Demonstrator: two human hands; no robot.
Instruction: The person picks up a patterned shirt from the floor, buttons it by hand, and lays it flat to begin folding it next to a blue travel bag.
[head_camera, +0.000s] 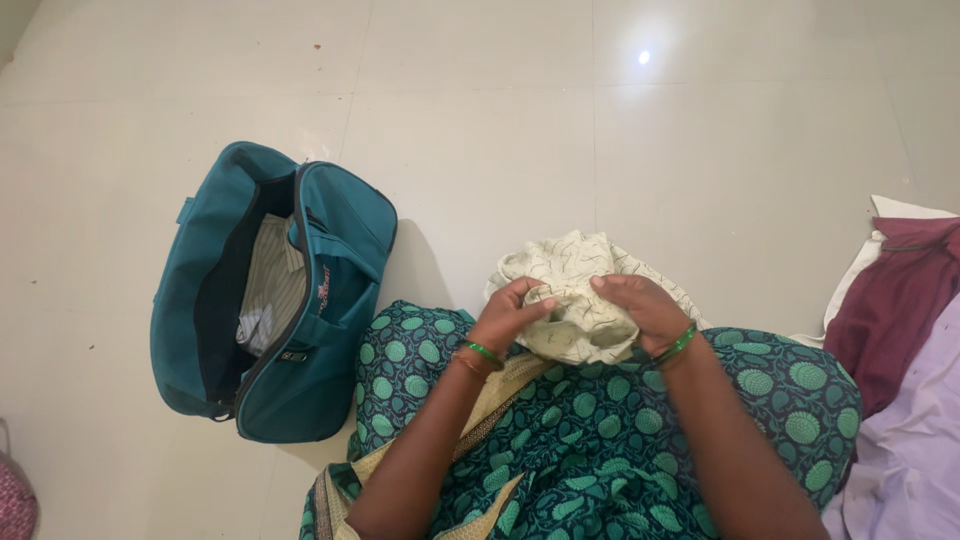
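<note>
Both hands: on one cream patterned cloth (580, 300), bunched on the lap just right of the teal bag (270, 290)
Left hand (510, 312): fingers curled, pinching the cloth's near-left edge; it's the hand closer to the bag
Right hand (640, 310): fingers curled over the top right, pressing the bundle down; farther from the bag
Cloth axis: runs roughly left-right between the two hands
Bag: unzipped, lying on the floor, striped fabric (268, 290) inside; its mouth faces up, well left of the cloth
Other clothes: maroon and pale pieces (900, 330) far right of the bag
</note>
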